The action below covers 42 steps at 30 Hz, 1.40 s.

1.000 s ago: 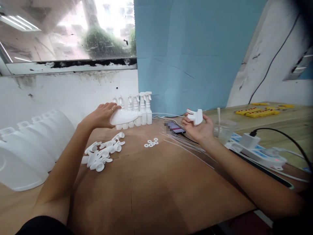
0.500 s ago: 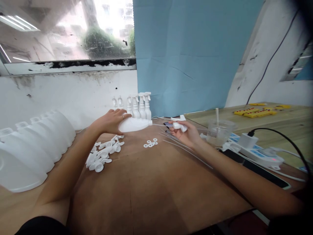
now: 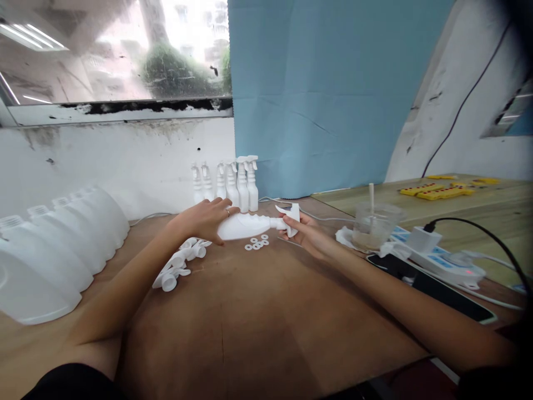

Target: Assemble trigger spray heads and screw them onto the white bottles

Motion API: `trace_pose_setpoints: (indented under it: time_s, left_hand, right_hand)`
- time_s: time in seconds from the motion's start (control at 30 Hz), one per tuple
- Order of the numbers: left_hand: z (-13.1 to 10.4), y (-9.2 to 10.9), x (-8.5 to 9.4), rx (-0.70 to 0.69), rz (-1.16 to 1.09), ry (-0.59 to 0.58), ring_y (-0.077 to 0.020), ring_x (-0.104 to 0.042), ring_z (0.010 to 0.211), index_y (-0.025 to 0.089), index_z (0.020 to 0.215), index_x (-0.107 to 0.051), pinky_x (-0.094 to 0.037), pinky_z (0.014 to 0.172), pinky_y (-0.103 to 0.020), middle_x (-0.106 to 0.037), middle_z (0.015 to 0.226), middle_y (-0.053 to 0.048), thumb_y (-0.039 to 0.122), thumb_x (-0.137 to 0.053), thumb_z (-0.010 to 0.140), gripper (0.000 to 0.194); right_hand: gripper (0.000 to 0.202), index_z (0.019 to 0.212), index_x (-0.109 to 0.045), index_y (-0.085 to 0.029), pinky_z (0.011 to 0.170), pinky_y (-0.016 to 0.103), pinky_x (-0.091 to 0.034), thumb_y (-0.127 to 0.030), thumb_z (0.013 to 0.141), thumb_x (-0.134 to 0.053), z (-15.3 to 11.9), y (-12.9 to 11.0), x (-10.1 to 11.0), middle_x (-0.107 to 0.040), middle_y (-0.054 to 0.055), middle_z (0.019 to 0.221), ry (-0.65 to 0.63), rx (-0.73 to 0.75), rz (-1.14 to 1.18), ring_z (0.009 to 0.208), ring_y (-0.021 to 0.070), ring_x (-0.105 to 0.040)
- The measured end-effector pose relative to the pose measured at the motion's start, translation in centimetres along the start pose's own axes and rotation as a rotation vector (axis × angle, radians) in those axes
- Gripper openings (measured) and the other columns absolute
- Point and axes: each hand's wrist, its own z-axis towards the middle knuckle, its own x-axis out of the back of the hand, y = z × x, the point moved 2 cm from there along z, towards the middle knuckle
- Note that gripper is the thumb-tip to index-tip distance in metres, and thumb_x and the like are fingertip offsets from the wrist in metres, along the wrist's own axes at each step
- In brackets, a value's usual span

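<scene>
A white bottle [image 3: 245, 226] lies on its side in the air above the table, its neck pointing right. My left hand [image 3: 210, 218] is wrapped round its base end. At the neck sits a white spray head [image 3: 293, 219], which my right hand [image 3: 310, 233] grips from the right. The head meets the bottle mouth, and no tube shows between them. Several small white rings [image 3: 257, 243] lie just below the bottle. Beneath my left forearm is a pile of white spray heads [image 3: 179, 264], partly hidden.
Large white bottles [image 3: 62, 250] line the left side. Finished-looking spray bottles [image 3: 242, 186] stand at the wall. On the right are a clear cup [image 3: 372, 225], a power strip [image 3: 447, 266], a black phone [image 3: 437, 291] and yellow pieces [image 3: 443, 192].
My right hand has brought the spray head left against the bottle mouth, and the thin tube between them is out of sight. The bottle has shifted right and slightly nearer.
</scene>
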Motion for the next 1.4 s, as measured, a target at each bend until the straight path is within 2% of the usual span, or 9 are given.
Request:
trace_pose_setpoints:
  time_s: [0.2,0.33,0.43,0.67,0.87,1.03,1.13,1.27,1.4]
  left_hand:
    - [0.2,0.8,0.2,-0.021,0.069,0.000,-0.0278,-0.050,0.095,0.024,0.131,-0.039,-0.041,0.080,-0.038,-0.049,0.120,-0.012,0.053,-0.068,0.064,0.079]
    - [0.2,1.0,0.2,-0.054,0.097,0.020,-0.0280,-0.049,0.096,0.023,0.130,-0.040,-0.041,0.080,-0.038,-0.049,0.116,-0.013,0.055,-0.068,0.063,0.079]
    - [0.2,1.1,0.2,-0.054,0.103,0.025,-0.0283,-0.048,0.097,0.023,0.130,-0.039,-0.041,0.078,-0.037,-0.047,0.117,-0.013,0.053,-0.068,0.063,0.080]
    - [0.2,1.5,0.3,-0.064,0.132,0.029,-0.0295,-0.047,0.097,0.020,0.132,-0.039,-0.042,0.075,-0.037,-0.045,0.117,-0.014,0.053,-0.068,0.062,0.083]
    - [0.3,1.6,0.2,-0.083,0.131,0.034,-0.0285,-0.049,0.096,0.020,0.133,-0.037,-0.043,0.074,-0.036,-0.046,0.117,-0.014,0.052,-0.068,0.062,0.084]
    - [0.4,1.6,-0.1,-0.089,0.150,0.037,-0.0286,-0.049,0.096,0.019,0.131,-0.038,-0.043,0.075,-0.036,-0.046,0.116,-0.014,0.051,-0.069,0.060,0.084]
    - [0.4,1.7,-0.2,-0.101,0.149,0.047,-0.0270,-0.049,0.093,0.019,0.132,-0.037,-0.043,0.072,-0.035,-0.046,0.116,-0.014,0.053,-0.068,0.060,0.086]
    - [0.4,1.8,-0.3,-0.095,0.162,0.046,-0.0277,-0.049,0.094,0.019,0.132,-0.037,-0.042,0.073,-0.035,-0.047,0.115,-0.013,0.052,-0.068,0.059,0.085]
    - [0.5,2.0,-0.2,-0.088,0.141,0.027,-0.0275,-0.048,0.093,0.020,0.134,-0.035,-0.042,0.073,-0.034,-0.046,0.116,-0.013,0.053,-0.067,0.059,0.087]
  right_hand:
    - [0.030,0.090,-0.062,-0.016,0.061,0.029,-0.050,-0.027,0.069,-0.079,-0.2,0.0,-0.2,-0.066,0.005,0.085,-0.065,-0.040,0.009,0.069,0.0163,-0.063]
    - [0.040,0.094,-0.057,-0.018,0.060,0.027,-0.046,-0.018,0.061,-0.081,-0.2,0.5,-0.4,-0.065,0.003,0.085,-0.162,0.015,-0.017,0.075,0.0165,-0.061]
    - [0.045,0.094,-0.055,-0.018,0.058,0.027,-0.042,-0.015,0.058,-0.082,-0.1,0.9,-0.3,-0.063,0.001,0.083,-0.166,0.040,-0.052,0.071,0.0151,-0.058]
    - [0.047,0.092,-0.049,-0.018,0.054,0.026,-0.038,-0.022,0.059,-0.083,0.0,1.2,0.0,-0.061,-0.001,0.072,-0.142,0.036,-0.059,0.060,0.0122,-0.053]
    - [0.039,0.092,-0.044,-0.020,0.044,0.023,-0.025,-0.045,0.076,-0.069,-0.3,1.3,-0.3,-0.058,-0.002,0.068,-0.111,0.086,-0.194,0.047,0.0098,-0.048]
    - [0.055,0.099,-0.040,-0.022,0.048,0.024,-0.034,-0.035,0.065,-0.080,-0.5,1.4,-0.6,-0.060,-0.003,0.074,-0.136,0.107,-0.112,0.056,0.0120,-0.054]
    - [0.049,0.099,-0.039,-0.022,0.043,0.024,-0.031,-0.043,0.072,-0.073,-0.7,1.1,-0.7,-0.058,-0.004,0.064,-0.090,0.134,-0.194,0.045,0.0106,-0.049]
    - [0.057,0.101,-0.036,-0.024,0.045,0.025,-0.038,-0.041,0.067,-0.078,-0.9,0.8,-1.0,-0.062,-0.003,0.074,-0.091,0.159,-0.184,0.052,0.0132,-0.056]
    - [0.049,0.101,-0.036,-0.023,0.043,0.025,-0.036,-0.045,0.073,-0.071,-1.0,0.7,-0.9,-0.060,-0.005,0.067,-0.084,0.158,-0.223,0.042,0.0111,-0.051]
